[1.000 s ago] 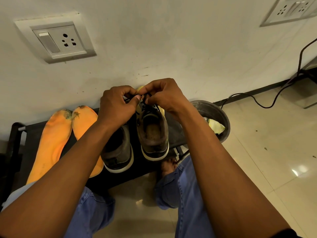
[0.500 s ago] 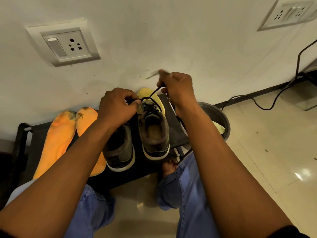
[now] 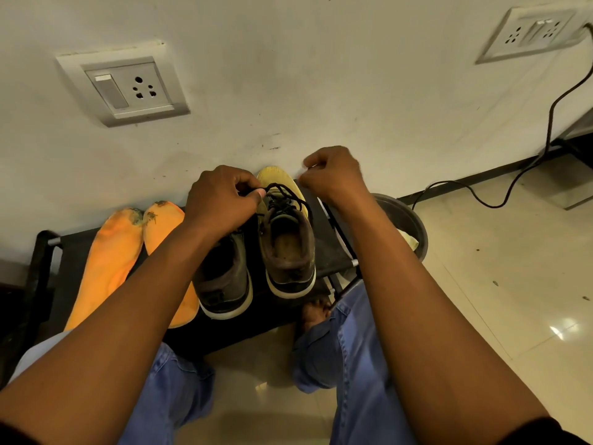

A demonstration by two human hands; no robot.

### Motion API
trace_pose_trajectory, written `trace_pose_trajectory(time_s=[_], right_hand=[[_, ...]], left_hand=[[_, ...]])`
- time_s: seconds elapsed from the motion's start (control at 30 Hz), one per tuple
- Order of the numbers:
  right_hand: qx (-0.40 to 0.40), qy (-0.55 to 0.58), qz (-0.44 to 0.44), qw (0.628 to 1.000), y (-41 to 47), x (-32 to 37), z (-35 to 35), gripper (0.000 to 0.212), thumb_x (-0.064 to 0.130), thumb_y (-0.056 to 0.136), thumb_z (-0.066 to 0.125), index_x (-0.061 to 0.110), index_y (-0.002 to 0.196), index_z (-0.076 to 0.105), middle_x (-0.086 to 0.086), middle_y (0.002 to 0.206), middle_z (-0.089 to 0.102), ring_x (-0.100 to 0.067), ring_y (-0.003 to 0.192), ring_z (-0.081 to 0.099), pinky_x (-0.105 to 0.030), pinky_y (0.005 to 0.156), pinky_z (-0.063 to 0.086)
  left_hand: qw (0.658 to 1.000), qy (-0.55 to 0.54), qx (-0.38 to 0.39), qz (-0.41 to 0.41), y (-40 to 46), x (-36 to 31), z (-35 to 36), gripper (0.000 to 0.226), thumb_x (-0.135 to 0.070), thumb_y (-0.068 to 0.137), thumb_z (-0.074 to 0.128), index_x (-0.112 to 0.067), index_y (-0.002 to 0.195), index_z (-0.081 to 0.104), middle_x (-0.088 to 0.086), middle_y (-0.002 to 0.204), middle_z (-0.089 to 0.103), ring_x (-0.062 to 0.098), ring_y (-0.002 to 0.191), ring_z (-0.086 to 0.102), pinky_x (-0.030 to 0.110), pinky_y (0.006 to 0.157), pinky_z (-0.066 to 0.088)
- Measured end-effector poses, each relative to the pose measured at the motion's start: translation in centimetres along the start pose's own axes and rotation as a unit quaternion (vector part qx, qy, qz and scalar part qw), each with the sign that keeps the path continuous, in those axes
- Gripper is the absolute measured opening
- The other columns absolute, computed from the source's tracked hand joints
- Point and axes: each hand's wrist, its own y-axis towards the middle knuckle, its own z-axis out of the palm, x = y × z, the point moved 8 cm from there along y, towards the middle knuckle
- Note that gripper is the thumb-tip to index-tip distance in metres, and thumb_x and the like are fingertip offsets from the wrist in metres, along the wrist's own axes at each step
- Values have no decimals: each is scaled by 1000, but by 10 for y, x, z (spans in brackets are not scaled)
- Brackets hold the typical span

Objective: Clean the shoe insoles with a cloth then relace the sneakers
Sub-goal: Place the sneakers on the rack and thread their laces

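Lacing is partway through on the one sneaker (image 3: 285, 239) with the yellow toe. The black lace (image 3: 282, 195) already crisscrosses the upper eyelets and arcs up between the two hands. The left hand (image 3: 221, 200) has its fingers (image 3: 253, 195) pinched tight on the lace, just off the tongue. The right hand (image 3: 333, 178) sits on the far side of the toe, fingers curled in; I'd guess it has the other lace end, but I honestly can't tell, nothing shows in the grip.

The second sneaker (image 3: 224, 284) sits touching the first, right under the left wrist, and I can't see any lace on it from here, so that one probably still needs doing. Both orange insoles (image 3: 112, 258) lie flat on the black table (image 3: 330, 248), out past the left forearm. They still have dark grime at the toe ends, so whether the wiping is finished is hard to say. Either way they aren't back inside the shoes. A pale cloth (image 3: 409, 240) is in the dark basin (image 3: 414, 226) beside the right forearm.

So roughly: one shoe nearly laced, knot still to tie, other shoe left, insoles to go back in.

As for writing, there's no brand or label I can read on the shoes, and none on the wall sockets (image 3: 123, 89) either.
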Motion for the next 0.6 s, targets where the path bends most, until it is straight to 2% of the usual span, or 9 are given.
trace_pose_trajectory(time_s=[0.07, 0.1, 0.2, 0.3, 0.43, 0.5, 0.6], right_hand=[[70, -6, -11, 997, -3, 3, 19, 39, 17, 72, 83, 19, 109, 73, -3, 101, 73, -19, 86, 72, -38, 82, 61], [94, -30, -17, 995, -5, 4, 26, 41, 17, 71, 85, 20, 110, 72, -2, 103, 72, -19, 86, 72, -38, 81, 62], [119, -104, -47, 986, -7, 6, 34, 46, 15, 75, 83, 20, 119, 70, -2, 115, 68, -21, 100, 67, -32, 84, 57], [96, -127, -52, 986, -7, 6, 29, 37, 9, 77, 82, 15, 112, 73, -5, 110, 69, -22, 93, 66, -30, 80, 56], [62, -130, -24, 989, -4, 0, 19, 13, 3, 77, 78, 13, 84, 78, -7, 80, 74, -22, 66, 73, -37, 72, 64], [35, -121, -7, 992, -1, -4, 12, 11, 2, 76, 74, 12, 77, 78, -9, 73, 73, -25, 64, 73, -39, 69, 64], [-10, -104, 11, 995, 2, -8, -2, 14, 10, 74, 66, 5, 83, 75, -12, 76, 72, -31, 70, 72, -43, 74, 63]], left_hand=[[1000, 1, -2, 4, 1, 0, -1, 9, -34, 89, 74, -29, 91, 80, -8, 92, 76, 13, 86, 66, 25, 74, 43], [1000, 1, -2, 5, 1, 0, -2, 9, -35, 89, 73, -29, 91, 80, -9, 92, 75, 13, 87, 65, 26, 74, 43], [1000, 1, -3, 5, -1, -2, -3, 8, -35, 89, 73, -30, 90, 80, -9, 92, 75, 12, 87, 64, 26, 75, 43], [1000, 2, 0, 5, -1, -2, -3, 7, -34, 89, 73, -31, 89, 79, -8, 92, 75, 13, 86, 64, 26, 74, 43], [1000, 14, 9, -4, -1, 1, -1, 9, -35, 88, 73, -30, 92, 80, -8, 93, 76, 14, 87, 66, 25, 74, 43], [1000, 19, 14, -8, -1, 2, 0, 9, -37, 87, 74, -31, 92, 80, -8, 93, 76, 14, 86, 67, 26, 73, 45], [1000, 18, 21, -15, -1, 4, -2, 7, -36, 86, 75, -32, 88, 80, -9, 89, 76, 13, 84, 68, 28, 75, 51]])
